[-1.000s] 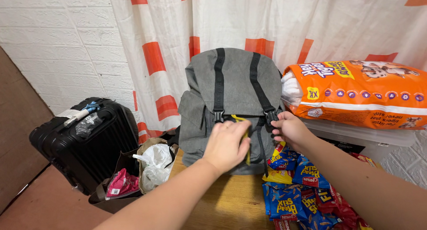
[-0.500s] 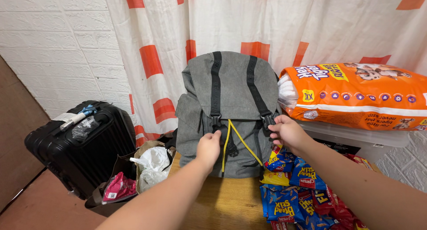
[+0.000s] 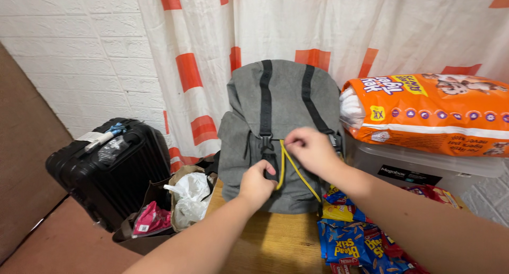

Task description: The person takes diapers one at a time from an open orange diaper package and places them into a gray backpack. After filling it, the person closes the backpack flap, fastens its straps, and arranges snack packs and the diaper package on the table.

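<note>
Since half a second ago our right hand (image 3: 310,146) has crossed from the pack's right buckle to the middle, and now pinches the top of the yellow cord (image 3: 289,170) between thumb and fingers; our left hand (image 3: 258,183) has slid down a little and closes on the left strap (image 3: 266,109) at its buckle; we judge the work has turned from the straps to the drawstring under the flap. We see the backpack (image 3: 281,125) standing upright at the back edge of the wooden table (image 3: 275,242), leaning on the curtain (image 3: 254,35); it is grey cloth with two black straps running down the flap, the flap down over the mouth, the cord hanging in a loop down the front; whether the left buckle is undone we cannot tell, since our fingers cover it. Snack packets (image 3: 355,242) lie just beside it to the right; an orange diaper pack (image 3: 435,112) rests on a clear bin (image 3: 424,170); a black suitcase (image 3: 106,168) and a stuffed bag (image 3: 169,205) stand on the floor, left.
</note>
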